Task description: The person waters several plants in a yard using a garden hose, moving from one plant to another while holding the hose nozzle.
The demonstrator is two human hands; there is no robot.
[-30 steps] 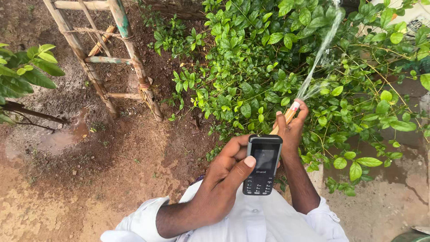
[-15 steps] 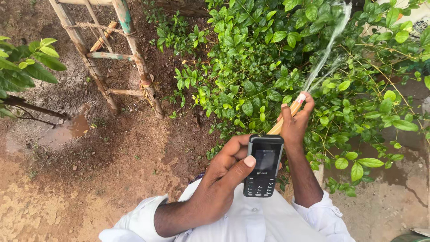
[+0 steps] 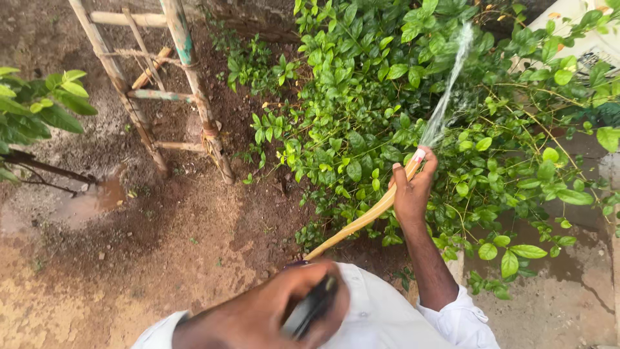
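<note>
Fingers and thumb of the right hand (image 3: 412, 194) are wrapped closed around the end of a smooth, yellowish-tan rubber garden hose (image 3: 368, 218), with the thumb pressed over its pale mouth so the water leaves as a thin flat spray (image 3: 445, 90). The hose is a slim, slightly glossy tube; its long axis runs on a diagonal from lower left, near the white cotton shirt (image 3: 387, 320), up to the right into the fist, bowing gently along the way. Its open end points up and a little right, and the whitish jet carries on that line into the leaves.

Low in the view, the left hand (image 3: 271, 317) is blurred; it is curled shut on a small dark, slab-shaped phone (image 3: 310, 310), which lies tilted with its upper end toward the upper right. Its face cannot be made out.

A dense green shrub (image 3: 387, 84) with small, glossy oval leaves and thin, wiry yellowish stems fills the upper right, and the spray lands among its foliage. Left of it stands a rough frame of weathered bamboo poles (image 3: 194, 84), knotty and flaked with old greenish paint, lashed with cord at the joints. The ground is damp reddish-brown soil (image 3: 194, 226), crumbly and pebbled, with a shallow muddy puddle (image 3: 97, 200) at the left, below a broad-leaved dark branch (image 3: 39, 110).
</note>
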